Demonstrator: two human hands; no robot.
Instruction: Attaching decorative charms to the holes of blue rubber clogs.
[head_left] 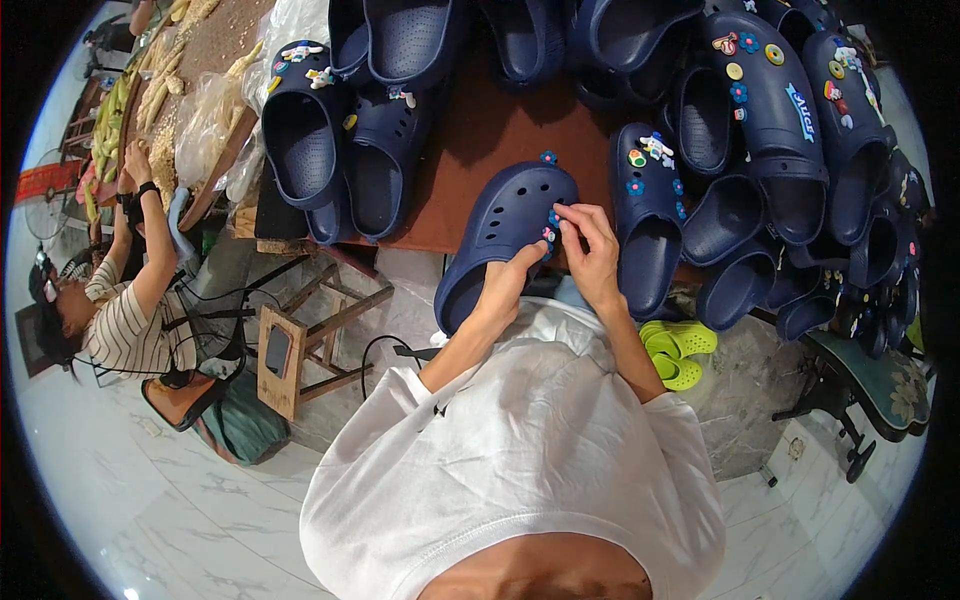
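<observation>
At the near edge of the brown desk (480,140), the right hand (592,255) has its fingers (570,215) pinched narrow on a small charm (551,216) at the toe of a navy clog (500,235), while the left hand (508,278) wraps closed around the clog's side and tips it toward the body. The clog sits partly past the desk edge, resting on the left hand, so a loosened hold could likely let it slide off toward the tiled floor (150,500). The charm is tiny and half covered by the fingertips; if the push lands off the hole, I judge it could pop free and drop out of sight. Just to the right a finished clog (648,215) with charms lies touching the right wrist, and beyond it a crowded heap of clogs (790,150) leans together; an elbow swing could nudge that stack and send pairs off the far side. Green sandals (678,352) lie on the floor below. To the left, well apart, another person (130,310) in a striped shirt works at a separate surface.
</observation>
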